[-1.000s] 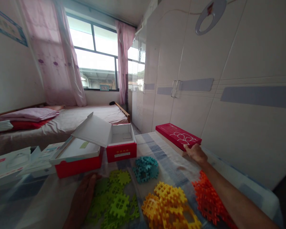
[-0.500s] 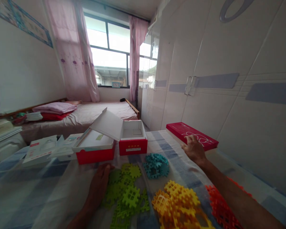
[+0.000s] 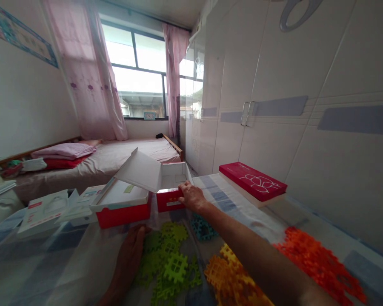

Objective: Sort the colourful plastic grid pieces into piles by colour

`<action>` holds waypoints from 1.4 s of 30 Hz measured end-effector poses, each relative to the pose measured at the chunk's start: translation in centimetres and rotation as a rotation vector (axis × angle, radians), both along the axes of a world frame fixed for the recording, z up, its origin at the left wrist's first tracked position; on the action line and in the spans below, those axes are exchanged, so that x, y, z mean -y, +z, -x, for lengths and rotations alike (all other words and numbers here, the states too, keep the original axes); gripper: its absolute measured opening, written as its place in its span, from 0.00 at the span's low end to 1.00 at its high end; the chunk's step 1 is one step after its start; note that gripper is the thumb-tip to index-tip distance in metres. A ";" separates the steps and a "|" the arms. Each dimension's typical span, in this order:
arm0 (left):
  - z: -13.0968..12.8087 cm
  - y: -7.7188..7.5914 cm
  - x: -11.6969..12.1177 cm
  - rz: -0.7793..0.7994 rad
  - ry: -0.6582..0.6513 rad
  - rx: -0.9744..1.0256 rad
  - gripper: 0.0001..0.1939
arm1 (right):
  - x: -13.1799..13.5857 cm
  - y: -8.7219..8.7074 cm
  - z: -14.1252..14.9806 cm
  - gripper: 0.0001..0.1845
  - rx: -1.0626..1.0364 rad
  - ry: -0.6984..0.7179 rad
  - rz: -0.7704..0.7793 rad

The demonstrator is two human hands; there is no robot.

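Note:
My right hand (image 3: 192,197) has its fingers hooked over the front wall of a small red-and-white box (image 3: 166,201), whose lid stands open. My left hand (image 3: 132,243) rests on the cloth-covered table, fingers loosely stretched out and holding nothing, just left of a pile of green interlocking plastic pieces (image 3: 175,267). Teal pieces (image 3: 203,228) lie below my right wrist, partly hidden. Yellow pieces (image 3: 221,274) are partly covered by my right forearm. Orange-red pieces (image 3: 321,263) spread to its right.
Left of the small box sits a larger red box (image 3: 124,216) with a white inside. Flat white boxes (image 3: 46,212) lie farther left. A crimson flat box (image 3: 252,180) is at the table's back right, near the white wardrobe (image 3: 274,144). Beyond is a bed (image 3: 130,148).
My right hand has left the crimson flat box and moved left to the small red-and-white box. The left hand stays by the green pieces. The view has shifted slightly.

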State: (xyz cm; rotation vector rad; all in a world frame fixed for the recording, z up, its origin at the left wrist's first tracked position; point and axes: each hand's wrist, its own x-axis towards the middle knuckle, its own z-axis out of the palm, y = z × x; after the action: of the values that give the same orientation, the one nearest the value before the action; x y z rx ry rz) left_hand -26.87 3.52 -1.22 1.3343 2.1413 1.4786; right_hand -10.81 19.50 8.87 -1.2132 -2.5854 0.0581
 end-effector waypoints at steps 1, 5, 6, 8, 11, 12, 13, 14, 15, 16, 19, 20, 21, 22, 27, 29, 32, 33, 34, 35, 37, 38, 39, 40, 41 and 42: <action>0.0 0.1 0.0 0.003 0.000 -0.003 0.22 | -0.1 0.0 0.3 0.21 0.008 -0.043 0.001; -0.1 0.3 0.0 0.000 -0.017 -0.007 0.20 | -0.5 0.3 1.4 0.20 0.043 -0.163 0.000; -0.1 0.3 0.0 0.000 -0.016 -0.004 0.20 | -0.5 0.3 1.6 0.18 0.049 -0.171 -0.005; -0.1 0.2 0.0 0.002 -0.017 0.002 0.22 | -0.7 0.6 1.7 0.17 0.053 -0.165 -0.019; 0.0 0.1 -0.1 0.002 -0.020 0.004 0.23 | -1.1 1.0 1.0 0.16 0.039 -0.121 -0.056; 0.0 0.1 -0.1 -0.002 -0.020 -0.001 0.23 | -1.3 1.2 0.7 0.16 0.030 -0.108 -0.071; 0.0 0.1 -0.1 -0.006 -0.020 -0.008 0.23 | -1.5 1.4 0.2 0.16 0.023 -0.098 -0.085; 0.0 0.1 -0.1 -0.009 -0.021 -0.017 0.23 | -1.8 1.6 -0.3 0.16 0.018 -0.093 -0.095; 0.0 0.1 -0.1 -0.010 -0.024 -0.027 0.22 | -2.1 1.7 -0.8 0.16 0.016 -0.090 -0.100; 0.0 0.2 -0.1 -0.011 -0.023 -0.032 0.22 | -2.4 1.8 -1.2 0.17 0.017 -0.089 -0.101; 0.0 0.3 -0.1 -0.005 -0.012 -0.035 0.21 | -3.3 2.0 -2.4 0.19 0.008 -0.092 -0.097; 0.0 0.3 -0.1 -0.001 -0.008 -0.033 0.21 | -3.5 2.1 -2.8 0.19 -0.003 -0.094 -0.099; 0.0 0.3 -0.1 0.004 -0.004 -0.031 0.20 | -3.8 2.2 -3.1 0.18 -0.017 -0.094 -0.103; 0.0 0.4 -0.1 0.010 -0.003 -0.029 0.20 | -4.1 2.4 -3.6 0.18 -0.033 -0.092 -0.110; -0.1 0.5 0.1 0.004 0.000 -0.024 0.19 | -5.0 3.8 -8.0 0.15 -0.095 -0.081 -0.150; -0.1 0.5 0.1 0.000 0.005 -0.019 0.19 | -5.2 4.0 -10.7 0.13 -0.102 -0.087 -0.159; 0.0 0.3 0.0 -0.006 -0.005 -0.014 0.19 | -5.1 3.5 -15.0 0.11 -0.102 -0.108 -0.163; 0.1 0.1 0.0 -0.012 -0.006 -0.014 0.19 | -5.0 3.1 -16.3 0.11 -0.100 -0.113 -0.161; 0.2 0.0 -0.1 -0.017 -0.010 -0.015 0.18 | -4.9 2.8 -17.5 0.10 -0.098 -0.117 -0.158; 0.4 -0.2 -0.1 -0.022 -0.016 -0.017 0.19 | -4.9 2.3 -18.5 0.10 -0.095 -0.119 -0.155; 0.6 -0.4 -0.2 -0.019 -0.020 -0.019 0.20 | -4.8 1.5 -20.2 0.09 -0.092 -0.121 -0.147; 0.7 -0.5 -0.3 -0.015 -0.025 -0.020 0.20 | -4.8 1.1 -20.9 0.08 -0.091 -0.124 -0.144; 0.8 -0.5 -0.3 -0.012 -0.029 -0.022 0.20 | -4.9 0.7 -21.5 0.08 -0.091 -0.129 -0.141; 0.8 -0.5 -0.3 -0.010 -0.031 -0.023 0.20 | -4.9 0.3 -22.1 0.07 -0.091 -0.137 -0.139; 0.8 -0.5 -0.3 -0.008 -0.030 -0.024 0.20 | -5.0 -0.1 -22.6 0.07 -0.092 -0.147 -0.139; 0.8 -0.4 -0.3 -0.006 -0.028 -0.024 0.19 | -5.0 -0.5 -23.1 0.06 -0.092 -0.158 -0.140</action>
State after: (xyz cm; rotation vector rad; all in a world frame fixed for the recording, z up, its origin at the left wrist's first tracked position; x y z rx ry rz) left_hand -27.64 3.84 -1.65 1.3858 2.1256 1.4667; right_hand 12.30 24.54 8.36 -1.3246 -2.3643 -0.0963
